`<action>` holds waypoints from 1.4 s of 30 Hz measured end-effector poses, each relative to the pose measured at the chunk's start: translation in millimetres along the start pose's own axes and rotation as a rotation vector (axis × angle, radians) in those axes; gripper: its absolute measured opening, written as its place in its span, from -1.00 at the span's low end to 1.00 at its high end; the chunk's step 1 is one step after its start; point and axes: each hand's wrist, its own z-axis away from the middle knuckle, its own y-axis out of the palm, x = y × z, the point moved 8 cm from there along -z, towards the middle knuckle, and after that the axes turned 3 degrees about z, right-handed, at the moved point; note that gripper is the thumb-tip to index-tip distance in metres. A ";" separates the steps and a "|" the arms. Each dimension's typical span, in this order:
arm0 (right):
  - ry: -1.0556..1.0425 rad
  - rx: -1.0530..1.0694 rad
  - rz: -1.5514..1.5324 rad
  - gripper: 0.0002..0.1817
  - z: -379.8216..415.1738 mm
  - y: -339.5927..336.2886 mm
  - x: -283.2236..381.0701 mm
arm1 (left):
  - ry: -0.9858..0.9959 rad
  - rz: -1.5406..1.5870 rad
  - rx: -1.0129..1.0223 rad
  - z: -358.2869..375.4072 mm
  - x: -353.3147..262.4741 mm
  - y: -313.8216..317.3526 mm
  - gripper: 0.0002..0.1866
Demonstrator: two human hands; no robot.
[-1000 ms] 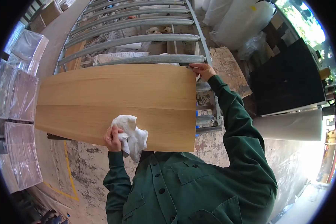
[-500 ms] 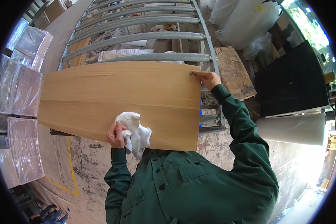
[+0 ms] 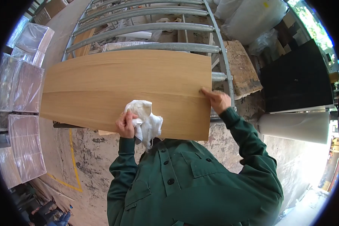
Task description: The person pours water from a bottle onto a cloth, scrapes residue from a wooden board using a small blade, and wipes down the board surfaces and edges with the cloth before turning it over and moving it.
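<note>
A long, light-brown wooden board [image 3: 101, 77] with visible grain lies flat in front of me, its near edge close to my body. My left hand [image 3: 126, 123] grips a crumpled white cloth [image 3: 150, 124], which rests over the near part of the board and hangs past its edge. At the board's right edge is my right hand [image 3: 218, 100]. One fingertip lies on the top surface and the other fingers are curled by the edge, partly hidden.
A metal rack [image 3: 158, 27] with round bars extends beyond the board. Plastic-wrapped boxes [image 3: 26, 86] stand at left. To the right are a worn wooden block [image 3: 242, 69], a black panel [image 3: 295, 79] and a white foam roll [image 3: 295, 126]. Yellow tape [image 3: 75, 165] marks the floor.
My right hand has moved along the board's right edge from the far corner toward my body. The left hand still holds the cloth. The whole view has shifted slightly.
</note>
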 end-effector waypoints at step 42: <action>-0.072 -0.385 -0.095 -0.66 -25.9 10.4 68.9 | 0.003 0.070 0.075 -0.6 4.3 -4.5 -0.59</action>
